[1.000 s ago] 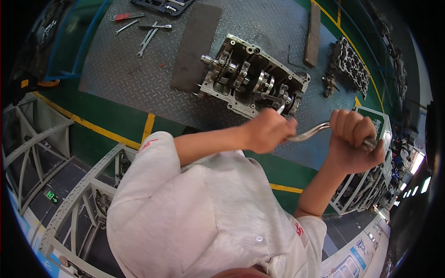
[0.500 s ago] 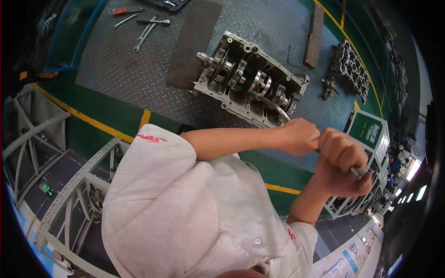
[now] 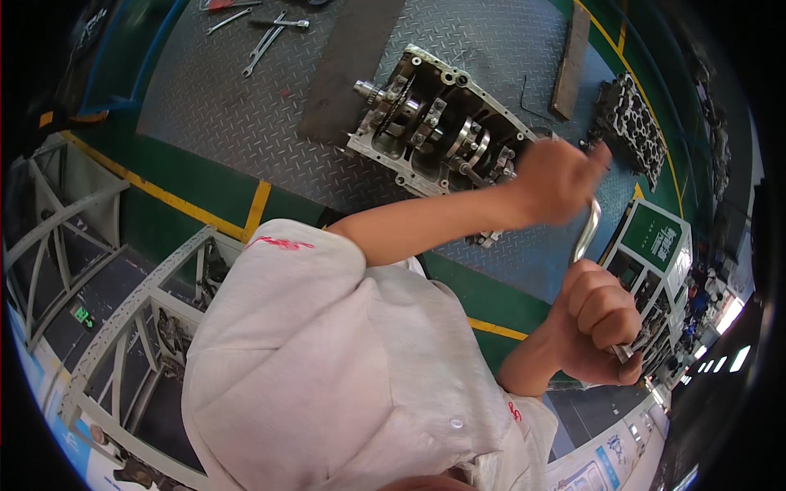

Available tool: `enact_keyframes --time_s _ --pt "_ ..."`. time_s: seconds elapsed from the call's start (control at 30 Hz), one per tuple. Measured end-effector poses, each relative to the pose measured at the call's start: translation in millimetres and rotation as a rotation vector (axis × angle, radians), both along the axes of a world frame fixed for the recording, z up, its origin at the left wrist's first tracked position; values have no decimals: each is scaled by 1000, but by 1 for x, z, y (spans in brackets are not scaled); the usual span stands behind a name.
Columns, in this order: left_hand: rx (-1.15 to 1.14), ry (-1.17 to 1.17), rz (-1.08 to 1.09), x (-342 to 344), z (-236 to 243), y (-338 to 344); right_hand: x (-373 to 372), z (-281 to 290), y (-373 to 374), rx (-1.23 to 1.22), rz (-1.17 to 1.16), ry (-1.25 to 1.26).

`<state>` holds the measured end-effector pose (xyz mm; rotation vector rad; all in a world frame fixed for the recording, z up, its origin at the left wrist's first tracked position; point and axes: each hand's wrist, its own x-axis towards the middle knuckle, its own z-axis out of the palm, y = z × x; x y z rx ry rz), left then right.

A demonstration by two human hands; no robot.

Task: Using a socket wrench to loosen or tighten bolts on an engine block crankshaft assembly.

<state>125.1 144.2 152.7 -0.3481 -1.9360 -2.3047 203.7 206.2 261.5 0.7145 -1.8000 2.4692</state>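
Note:
My left hand [image 3: 555, 182], blurred and closed, appears to grip the upper part of a bent steel bar [image 3: 588, 221] over the right end of an open engine block [image 3: 434, 102] with exposed crankshaft and caps. The hand hides part of that end. A steel rod [image 3: 469, 173] reaches from the crankshaft area toward it. Lower right, my right hand [image 3: 598, 319] is wrapped round the bar's lower end, whose tip pokes out below the fingers.
The block lies on a checkered steel plate [image 3: 196, 106] with wrenches [image 3: 264, 47], a dark strip [image 3: 344, 65], a wooden board [image 3: 571, 57] and a cylinder head [image 3: 630, 127]. A green-topped cart [image 3: 651, 237] stands right; white metal frames [image 3: 143, 303] stand lower left.
My left hand and forearm have moved up toward the block's right end. My right hand has moved down and slightly left, leaving more of the bent bar visible between the hands.

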Motion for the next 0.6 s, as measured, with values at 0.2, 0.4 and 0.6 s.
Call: enact_keyframes --time_s 0.2,0.4,0.6 --pt "-117 224 -106 67 -21 44 -26 5 10 30 -25 -50" --pt "47 160 -170 83 -14 -43 -41 5 32 -56 24 -123" --pt "18 194 96 5 -14 -21 -11 -5 34 -49 -52 -39"
